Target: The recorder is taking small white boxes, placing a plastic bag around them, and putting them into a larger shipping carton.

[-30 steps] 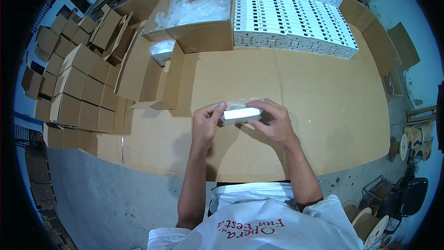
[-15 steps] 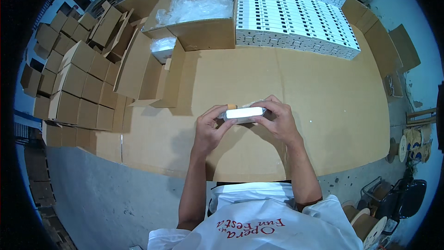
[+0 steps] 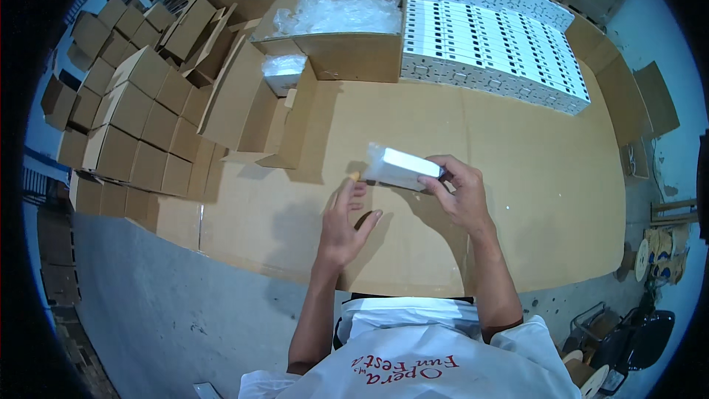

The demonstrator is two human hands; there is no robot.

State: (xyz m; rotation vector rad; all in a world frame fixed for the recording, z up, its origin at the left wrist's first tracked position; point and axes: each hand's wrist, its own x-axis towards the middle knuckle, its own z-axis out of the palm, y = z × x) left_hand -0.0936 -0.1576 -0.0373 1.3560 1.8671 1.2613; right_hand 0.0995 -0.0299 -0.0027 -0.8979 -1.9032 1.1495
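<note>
My right hand [image 3: 464,193] grips a slim white box [image 3: 402,168] at its right end, thumb on the near side. Clear plastic film wraps the box and stands out loosely past its left end. The box is held tilted above the cardboard-covered table [image 3: 532,185]. Just left of it, my left hand [image 3: 344,227] is open and holds nothing, its thumb and fingers spread. An orange cover [image 3: 355,176] sits on the tip of one left finger. Beyond the left hand stands an open brown carton [image 3: 292,129] with a plastic-wrapped white pack [image 3: 283,74] at its far end.
A large carton [image 3: 332,55] filled with clear plastic bags [image 3: 343,11] stands at the back. Right of it, rows of white boxes [image 3: 495,37] are stacked. Brown cartons [image 3: 140,125] pile up on the left. A black chair [image 3: 646,340] stands on the floor at right.
My left hand has let go of the wrapped box and drawn back toward me. The right hand now holds it alone, turned so its long side shows. The whole view has shifted slightly.
</note>
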